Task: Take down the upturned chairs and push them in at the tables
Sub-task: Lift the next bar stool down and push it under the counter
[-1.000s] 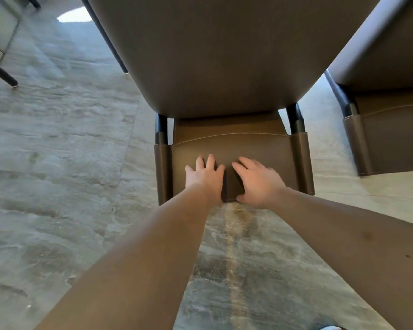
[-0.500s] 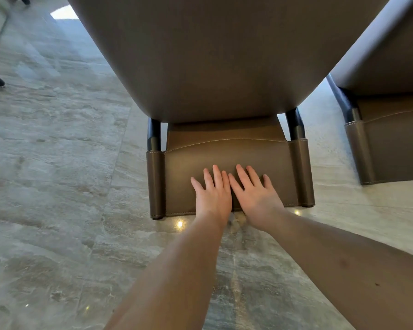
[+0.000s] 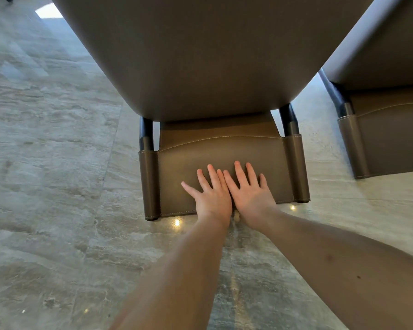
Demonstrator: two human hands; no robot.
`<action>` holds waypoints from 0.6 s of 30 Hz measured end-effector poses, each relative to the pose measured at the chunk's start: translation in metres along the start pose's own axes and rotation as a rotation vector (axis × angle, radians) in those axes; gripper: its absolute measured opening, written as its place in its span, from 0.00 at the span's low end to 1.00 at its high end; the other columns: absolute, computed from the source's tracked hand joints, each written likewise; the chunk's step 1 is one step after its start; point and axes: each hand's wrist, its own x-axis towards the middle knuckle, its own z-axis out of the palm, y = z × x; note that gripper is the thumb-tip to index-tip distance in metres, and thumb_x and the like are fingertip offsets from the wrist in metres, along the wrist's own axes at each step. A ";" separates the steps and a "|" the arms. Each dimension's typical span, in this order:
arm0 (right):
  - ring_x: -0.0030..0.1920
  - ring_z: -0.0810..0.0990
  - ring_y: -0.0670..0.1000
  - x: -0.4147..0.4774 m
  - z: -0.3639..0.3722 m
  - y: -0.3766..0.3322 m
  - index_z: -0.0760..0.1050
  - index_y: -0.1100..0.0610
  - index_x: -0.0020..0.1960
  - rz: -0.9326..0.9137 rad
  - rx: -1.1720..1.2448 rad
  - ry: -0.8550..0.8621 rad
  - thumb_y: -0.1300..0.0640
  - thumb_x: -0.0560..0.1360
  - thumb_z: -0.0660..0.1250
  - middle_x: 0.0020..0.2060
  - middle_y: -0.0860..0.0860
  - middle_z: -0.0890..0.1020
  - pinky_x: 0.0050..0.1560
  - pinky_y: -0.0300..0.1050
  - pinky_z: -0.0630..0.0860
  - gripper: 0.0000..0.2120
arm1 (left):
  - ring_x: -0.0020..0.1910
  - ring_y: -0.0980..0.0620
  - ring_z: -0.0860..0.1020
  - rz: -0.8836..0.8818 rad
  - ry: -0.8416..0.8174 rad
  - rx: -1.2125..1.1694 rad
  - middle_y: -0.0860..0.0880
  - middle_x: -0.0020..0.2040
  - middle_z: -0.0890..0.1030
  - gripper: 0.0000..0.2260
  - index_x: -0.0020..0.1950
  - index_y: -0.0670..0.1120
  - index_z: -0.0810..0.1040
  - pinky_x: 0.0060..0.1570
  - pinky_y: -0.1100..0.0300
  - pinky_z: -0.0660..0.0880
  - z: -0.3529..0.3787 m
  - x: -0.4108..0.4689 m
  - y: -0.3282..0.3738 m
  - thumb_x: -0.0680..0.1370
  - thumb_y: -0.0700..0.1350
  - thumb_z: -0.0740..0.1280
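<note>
A brown leather chair (image 3: 212, 55) fills the top of the head view, its broad padded surface towards me. Below it a stitched leather panel (image 3: 177, 167) spans two black legs with leather sleeves, whose feet stand on the marble floor (image 3: 53, 186). My left hand (image 3: 212, 196) and my right hand (image 3: 250, 194) lie flat side by side on the lower middle of this panel, fingers straight and slightly spread, index fingers touching. Neither hand grips anything.
A second chair (image 3: 386, 129) of the same kind stands close on the right, with a narrow strip of floor between the two. Glossy grey marble floor stretches to the left and towards me. The tables are out of view.
My hands slid up from the panel's bottom edge and flattened on it, fingers spreading. The chair's feet have shifted slightly away from me across the floor.
</note>
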 end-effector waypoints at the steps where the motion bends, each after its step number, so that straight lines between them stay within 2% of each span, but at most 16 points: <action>1: 0.77 0.39 0.64 -0.001 0.000 -0.001 0.36 0.54 0.79 0.007 0.014 -0.003 0.55 0.74 0.72 0.78 0.59 0.38 0.75 0.64 0.50 0.51 | 0.75 0.31 0.42 -0.011 -0.010 0.001 0.36 0.77 0.38 0.36 0.76 0.39 0.34 0.62 0.22 0.50 -0.001 -0.001 0.002 0.82 0.48 0.58; 4: 0.77 0.40 0.63 -0.002 0.000 -0.001 0.38 0.53 0.79 0.014 0.064 0.011 0.58 0.75 0.70 0.79 0.57 0.40 0.76 0.61 0.50 0.47 | 0.74 0.29 0.45 0.014 -0.011 0.004 0.37 0.78 0.40 0.35 0.77 0.40 0.37 0.61 0.21 0.52 -0.003 -0.002 -0.001 0.82 0.48 0.58; 7: 0.78 0.42 0.61 -0.004 -0.003 0.003 0.43 0.50 0.80 0.012 0.129 0.014 0.60 0.76 0.69 0.79 0.53 0.43 0.76 0.58 0.51 0.44 | 0.73 0.27 0.50 0.168 0.005 0.016 0.38 0.78 0.46 0.32 0.78 0.40 0.42 0.60 0.27 0.65 -0.005 -0.004 -0.013 0.82 0.43 0.58; 9: 0.78 0.43 0.60 -0.006 -0.006 0.003 0.44 0.49 0.80 0.006 0.129 0.008 0.61 0.75 0.69 0.79 0.52 0.43 0.76 0.57 0.53 0.44 | 0.73 0.27 0.51 0.228 -0.004 0.034 0.38 0.78 0.48 0.30 0.78 0.39 0.44 0.58 0.31 0.71 -0.007 -0.006 -0.017 0.82 0.40 0.58; 15: 0.78 0.47 0.60 -0.011 -0.014 0.001 0.46 0.52 0.80 0.015 0.106 0.027 0.59 0.78 0.64 0.79 0.53 0.46 0.74 0.56 0.58 0.37 | 0.74 0.28 0.53 0.218 -0.062 0.000 0.39 0.79 0.50 0.29 0.79 0.40 0.46 0.57 0.36 0.73 -0.022 -0.003 -0.017 0.82 0.37 0.58; 18: 0.78 0.46 0.59 -0.011 -0.014 0.000 0.45 0.53 0.80 0.044 0.081 0.034 0.59 0.78 0.65 0.79 0.55 0.45 0.74 0.58 0.58 0.39 | 0.74 0.29 0.53 0.213 -0.075 0.012 0.39 0.79 0.49 0.30 0.79 0.40 0.46 0.58 0.36 0.73 -0.023 -0.005 -0.018 0.81 0.37 0.59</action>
